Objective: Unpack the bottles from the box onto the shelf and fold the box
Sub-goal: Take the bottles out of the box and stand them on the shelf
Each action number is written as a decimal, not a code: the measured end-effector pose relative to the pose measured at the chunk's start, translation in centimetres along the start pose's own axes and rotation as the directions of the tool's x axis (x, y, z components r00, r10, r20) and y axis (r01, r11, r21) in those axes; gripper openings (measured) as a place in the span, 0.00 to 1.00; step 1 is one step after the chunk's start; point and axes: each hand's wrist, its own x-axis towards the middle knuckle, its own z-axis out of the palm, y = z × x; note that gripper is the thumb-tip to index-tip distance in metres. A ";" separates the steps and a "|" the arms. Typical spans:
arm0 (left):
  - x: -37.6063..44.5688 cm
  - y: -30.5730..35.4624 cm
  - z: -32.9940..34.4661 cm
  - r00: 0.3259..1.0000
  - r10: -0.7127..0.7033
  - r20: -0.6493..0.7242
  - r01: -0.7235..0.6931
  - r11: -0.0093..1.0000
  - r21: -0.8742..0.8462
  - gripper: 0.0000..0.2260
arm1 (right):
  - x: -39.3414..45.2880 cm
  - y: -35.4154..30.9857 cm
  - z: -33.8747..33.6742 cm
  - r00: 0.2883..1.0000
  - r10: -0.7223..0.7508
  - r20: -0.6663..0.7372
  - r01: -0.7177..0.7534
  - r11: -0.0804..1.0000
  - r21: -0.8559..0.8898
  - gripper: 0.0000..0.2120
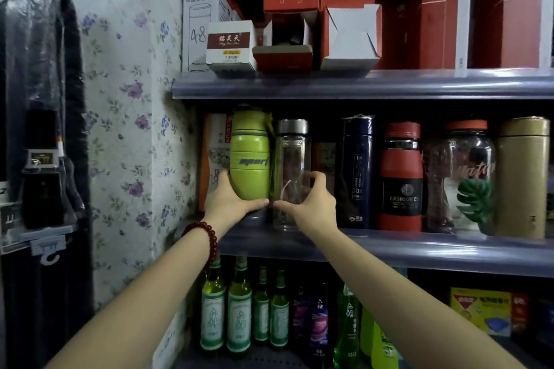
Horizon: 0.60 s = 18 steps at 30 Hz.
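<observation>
Presently, our view: we face a middle shelf [419, 249], and both our arms reach up to its left end.
Green bottle: a lime-green sports bottle [250, 156] stands upright at the left end of the middle shelf, just beside the floral wallpaper [132, 99].
Left hand: our left hand [229, 204] cups the green bottle's lower part, fingers behind its left side and the thumb pressed along the bottom front edge; a red bead bracelet [207, 238] sits on that wrist.
Glass bottle: a clear glass bottle [292, 171] with a silver cap stands upright, touching or nearly touching the green bottle's right side.
Right hand: our right hand [311, 204] wraps the glass bottle's lower part, thumb at the front left and fingers curled round the right side.
Row to the right of the green bottle: beyond the glass bottle stand a navy flask [358, 171], a red flask [401, 177], a large clear jar [463, 177] with a red lid and a gold flask [523, 177], all upright.
Above the green bottle: red cartons [349, 15] and white cartons fill the upper shelf, some with open flaps.
Below the green bottle: green glass bottles [239, 308] stand on the lower shelf.
Box: we cannot see the box that is to be unpacked.
</observation>
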 end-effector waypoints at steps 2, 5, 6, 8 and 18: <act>0.5 -0.3 -0.5 0.999 -0.015 0.048 0.015 1.000 -0.010 0.47 | 0.2 0.0 -0.1 1.000 0.007 0.002 -0.007 1.000 0.002 0.42; 1.7 -0.6 -2.1 0.963 -0.055 0.262 0.079 0.994 -0.080 0.47 | 0.4 0.2 -0.3 1.000 0.023 0.019 -0.023 0.999 0.030 0.40; 1.9 -0.7 -2.4 0.949 -0.066 0.309 0.099 0.991 -0.092 0.47 | 0.4 0.3 -0.3 0.999 0.028 0.029 -0.029 0.999 0.041 0.40; 2.0 -0.8 -2.4 0.942 -0.073 0.328 0.110 0.989 -0.095 0.48 | 0.6 0.4 -0.3 0.998 0.041 0.049 -0.044 0.997 0.060 0.39; 1.5 -1.1 -1.6 0.975 -0.022 0.221 0.044 0.994 -0.099 0.47 | 1.5 1.2 -2.1 0.969 0.061 0.238 -0.101 0.982 0.160 0.36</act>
